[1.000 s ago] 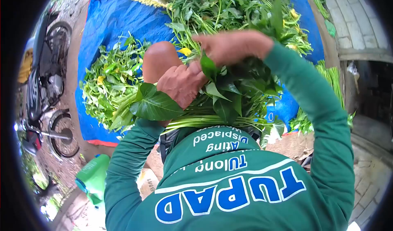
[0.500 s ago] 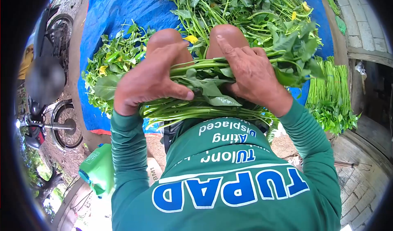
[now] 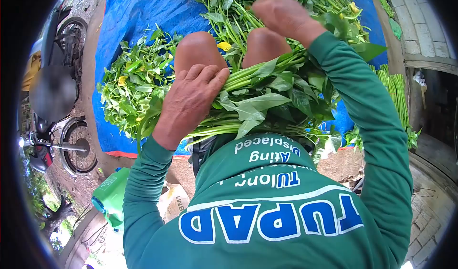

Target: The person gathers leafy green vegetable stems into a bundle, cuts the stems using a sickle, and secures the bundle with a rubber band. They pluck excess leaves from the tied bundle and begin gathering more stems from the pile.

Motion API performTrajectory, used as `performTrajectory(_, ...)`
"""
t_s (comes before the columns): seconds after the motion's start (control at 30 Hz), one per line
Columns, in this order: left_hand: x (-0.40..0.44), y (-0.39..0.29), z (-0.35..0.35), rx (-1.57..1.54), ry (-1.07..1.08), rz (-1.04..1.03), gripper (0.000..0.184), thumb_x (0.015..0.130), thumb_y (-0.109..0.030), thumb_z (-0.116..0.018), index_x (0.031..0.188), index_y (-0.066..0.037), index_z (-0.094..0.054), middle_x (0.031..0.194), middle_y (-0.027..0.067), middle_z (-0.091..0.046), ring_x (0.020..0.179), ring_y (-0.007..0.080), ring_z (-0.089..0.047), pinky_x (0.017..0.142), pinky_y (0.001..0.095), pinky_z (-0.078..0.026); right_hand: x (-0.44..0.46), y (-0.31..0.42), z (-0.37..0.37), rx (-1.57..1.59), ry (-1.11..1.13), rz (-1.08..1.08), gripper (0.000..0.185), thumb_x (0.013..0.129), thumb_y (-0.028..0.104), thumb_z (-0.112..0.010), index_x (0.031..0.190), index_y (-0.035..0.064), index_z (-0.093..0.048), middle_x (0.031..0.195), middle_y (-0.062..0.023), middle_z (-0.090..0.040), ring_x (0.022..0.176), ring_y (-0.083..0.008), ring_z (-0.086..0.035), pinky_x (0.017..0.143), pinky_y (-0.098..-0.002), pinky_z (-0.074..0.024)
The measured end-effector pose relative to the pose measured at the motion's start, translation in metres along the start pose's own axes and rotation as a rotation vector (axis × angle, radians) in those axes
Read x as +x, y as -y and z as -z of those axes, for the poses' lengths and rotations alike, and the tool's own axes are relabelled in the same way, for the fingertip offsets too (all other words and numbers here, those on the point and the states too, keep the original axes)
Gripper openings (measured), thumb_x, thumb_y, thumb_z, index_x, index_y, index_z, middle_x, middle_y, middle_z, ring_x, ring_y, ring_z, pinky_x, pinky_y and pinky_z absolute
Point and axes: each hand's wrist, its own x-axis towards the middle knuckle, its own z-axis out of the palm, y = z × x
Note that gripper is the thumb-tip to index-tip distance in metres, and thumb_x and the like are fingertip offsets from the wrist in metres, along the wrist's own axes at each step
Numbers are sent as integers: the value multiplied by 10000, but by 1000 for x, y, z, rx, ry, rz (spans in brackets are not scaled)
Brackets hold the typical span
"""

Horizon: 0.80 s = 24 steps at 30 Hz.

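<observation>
Across my lap lies a bunch of leafy green stems (image 3: pixel 267 95). My left hand (image 3: pixel 193 99) is over the left end of the bunch, its fingers bent round the stems beside my knee. My right hand (image 3: pixel 281 16) is raised beyond my right knee, at the near edge of a big heap of greens (image 3: pixel 238 16); its fingers are smeared by motion, and whether they hold anything cannot be made out. A second pile of loose greens (image 3: pixel 133 87) with some yellow leaves lies left of my knees.
A blue tarp (image 3: pixel 138 11) lies under the greens. Bundled stems (image 3: pixel 397 90) are at the right edge. A motorcycle (image 3: pixel 52 92) stands at the left, with a green container (image 3: pixel 112 192) near my left elbow. Paving (image 3: pixel 415 21) shows at the right.
Half a second ago both hands were at the bunch. My right hand has since moved up and away towards the heap, and my left hand has closed down on the stems.
</observation>
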Motion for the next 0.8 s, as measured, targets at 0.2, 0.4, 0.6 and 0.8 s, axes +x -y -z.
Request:
performTrajectory(0.2, -13, -2, -1, 16, -52, 70, 708, 800, 3, -700, 1490, -127, -607, 1261, 75, -651, 1134, 294, -625, 996, 422, -519, -21, 53, 4, 478, 153, 87, 689, 930, 571, -776, 1308, -3, -730, 1216, -243, -743, 1108, -380, -719, 966, -455, -569)
performTrajectory(0.4, -7, 19, -2, -135, 17, 18, 752, 784, -97, -789, 1507, -128, -582, 1221, 83, -646, 1125, 323, -622, 1010, 452, -505, -67, 104, 19, 687, 570, 164, 1123, 798, 567, -858, 1632, -21, -390, 1352, -311, -683, 1272, -441, -668, 1079, -473, -513)
performTrajectory(0.6, -10, 43, 29, -895, 153, 54, 839, 709, -205, -940, 1472, -89, -611, 1422, 149, -611, 1262, 406, -603, 1117, 472, -494, -75, 109, 10, 578, 361, 151, 1040, 756, 415, -835, 1569, -83, -420, 1190, -327, -727, 1114, -455, -717, 950, -504, -559)
performTrajectory(0.8, -8, 17, 3, -256, 69, 101, 686, 766, -112, -854, 1414, -98, -629, 1356, 118, -620, 1232, 378, -609, 1043, 475, -508, -85, 106, 10, 550, 284, 182, 1086, 791, 455, -823, 1620, -79, -368, 1182, -323, -718, 1136, -445, -712, 956, -505, -559)
